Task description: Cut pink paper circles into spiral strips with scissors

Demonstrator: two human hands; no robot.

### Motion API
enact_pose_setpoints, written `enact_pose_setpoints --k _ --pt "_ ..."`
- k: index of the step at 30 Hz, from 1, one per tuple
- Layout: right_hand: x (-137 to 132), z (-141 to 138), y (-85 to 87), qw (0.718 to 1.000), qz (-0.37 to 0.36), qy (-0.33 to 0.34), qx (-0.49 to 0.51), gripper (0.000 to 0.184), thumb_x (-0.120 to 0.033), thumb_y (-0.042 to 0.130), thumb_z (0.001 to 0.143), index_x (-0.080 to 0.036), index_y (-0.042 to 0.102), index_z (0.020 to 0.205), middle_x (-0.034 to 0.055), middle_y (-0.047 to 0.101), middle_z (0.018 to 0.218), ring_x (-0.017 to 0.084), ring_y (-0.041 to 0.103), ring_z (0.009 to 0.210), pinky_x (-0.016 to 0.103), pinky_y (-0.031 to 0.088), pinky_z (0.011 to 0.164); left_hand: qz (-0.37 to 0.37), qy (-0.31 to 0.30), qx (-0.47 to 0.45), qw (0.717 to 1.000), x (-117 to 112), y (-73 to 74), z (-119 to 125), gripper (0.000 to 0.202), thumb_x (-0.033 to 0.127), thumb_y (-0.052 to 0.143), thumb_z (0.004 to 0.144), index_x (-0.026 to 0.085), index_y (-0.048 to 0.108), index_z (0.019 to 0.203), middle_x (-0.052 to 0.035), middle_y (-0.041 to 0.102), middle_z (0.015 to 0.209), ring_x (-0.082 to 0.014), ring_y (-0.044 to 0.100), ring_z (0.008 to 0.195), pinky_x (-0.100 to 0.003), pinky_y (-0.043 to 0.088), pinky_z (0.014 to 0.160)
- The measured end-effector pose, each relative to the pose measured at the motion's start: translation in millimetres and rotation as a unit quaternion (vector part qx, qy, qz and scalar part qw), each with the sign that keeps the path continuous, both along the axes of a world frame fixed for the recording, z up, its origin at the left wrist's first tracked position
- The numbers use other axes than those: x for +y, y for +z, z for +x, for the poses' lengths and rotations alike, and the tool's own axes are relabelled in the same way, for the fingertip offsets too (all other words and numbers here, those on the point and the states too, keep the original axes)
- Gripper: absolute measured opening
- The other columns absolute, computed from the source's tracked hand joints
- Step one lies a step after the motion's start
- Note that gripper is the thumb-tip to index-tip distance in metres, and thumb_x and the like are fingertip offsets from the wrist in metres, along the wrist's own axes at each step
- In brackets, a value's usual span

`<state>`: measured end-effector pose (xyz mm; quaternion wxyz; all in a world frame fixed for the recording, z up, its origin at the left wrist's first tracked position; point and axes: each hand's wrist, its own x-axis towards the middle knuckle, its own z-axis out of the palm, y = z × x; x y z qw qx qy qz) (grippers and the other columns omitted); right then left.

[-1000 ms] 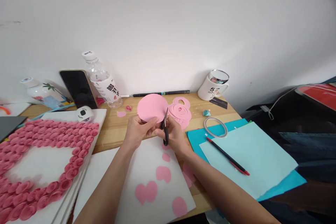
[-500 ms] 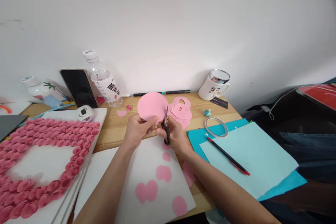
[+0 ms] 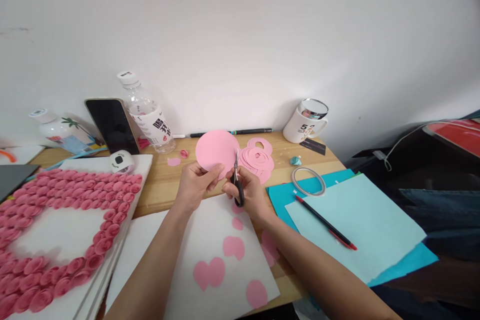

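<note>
Between thumb and fingers, my left hand [image 3: 197, 182] pinches the lower edge of a round pink paper disc [image 3: 216, 149]. My right hand [image 3: 249, 192] grips black-handled scissors [image 3: 237, 182], their blades pointing up at the disc's right edge. Whether the blades are parted is hard to make out. Just behind my right hand lies a pile of pink paper rings [image 3: 258, 157]. Below both hands, a white board [image 3: 210, 220] carries several pink paper scraps [image 3: 234, 247].
Rolled pink paper flowers [image 3: 103, 245] frame a board at left. A bottle [image 3: 150, 120], a phone [image 3: 112, 125] and a mug [image 3: 304, 125] stand along the wall. At right, a tape roll [image 3: 308, 181] and a pen [image 3: 326, 222] lie on blue paper [image 3: 360, 230].
The pink disc has shifted slightly up and left in my left hand. The scissors' blades have tilted a little to the left. Everything else stays put.
</note>
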<state>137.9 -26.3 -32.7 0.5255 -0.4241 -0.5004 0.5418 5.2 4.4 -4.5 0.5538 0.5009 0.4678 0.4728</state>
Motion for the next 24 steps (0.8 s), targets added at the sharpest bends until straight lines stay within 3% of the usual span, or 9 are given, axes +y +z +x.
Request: enact_pose_setpoints --k 6,11,14,18,24 --pt "-1.7 -0.5 2.4 1.0 -0.004 0.002 -0.002 0.023 -0.034 0.065 0.069 -0.019 0.048 0.076 -0.0071 0.048 0.049 0.007 0.04 0.042 0.019 0.031 0.042 0.005 -0.008 -0.022 1.0 -0.7 1.2 0.7 0.037 0.032 0.066 0.068 0.016 0.041 0.045 0.0058 0.041 0.038 -0.003 0.033 0.033 -0.019 0.025 0.035" --pt "-2.4 -2.4 0.9 1.0 -0.007 0.011 0.012 0.027 -0.036 0.067 0.068 -0.019 0.048 0.076 -0.0075 0.047 0.046 0.007 0.04 0.04 0.019 0.031 0.04 -0.026 -0.054 -0.053 0.997 -1.0 0.0 0.2 0.03 0.036 0.061 0.074 0.014 0.055 0.054 0.0015 0.052 0.043 -0.0076 0.045 0.034 -0.022 0.034 0.037" --pt "-1.7 -3.2 -2.9 1.0 -0.011 0.022 0.015 0.029 -0.036 0.07 0.067 -0.019 0.049 0.077 -0.0069 0.049 0.049 0.007 0.042 0.041 0.019 0.031 0.04 -0.034 -0.042 -0.053 0.997 -1.1 -0.6 0.3 0.029 0.033 0.064 0.071 0.013 0.056 0.052 0.0017 0.051 0.043 -0.0079 0.045 0.034 -0.023 0.038 0.038" --pt "0.3 -2.9 -4.0 1.0 0.001 0.02 0.017 0.033 -0.039 0.072 0.065 -0.019 0.049 0.079 -0.0059 0.05 0.053 0.008 0.043 0.045 0.02 0.034 0.044 -0.041 -0.013 -0.038 0.998 -1.9 -0.6 1.3 0.03 0.03 0.068 0.066 0.013 0.053 0.047 0.0026 0.049 0.043 -0.0058 0.042 0.035 -0.021 0.035 0.037" --pt "2.5 -0.3 1.0 0.999 0.034 -0.015 0.007 0.04 -0.042 0.074 0.062 -0.019 0.044 0.072 -0.0041 0.049 0.063 0.009 0.043 0.056 0.022 0.035 0.052 -0.055 -0.039 -0.004 0.998 -3.1 0.9 1.5 0.035 0.03 0.067 0.066 0.013 0.048 0.042 0.0037 0.043 0.035 -0.0038 0.037 0.033 -0.017 0.027 0.034"
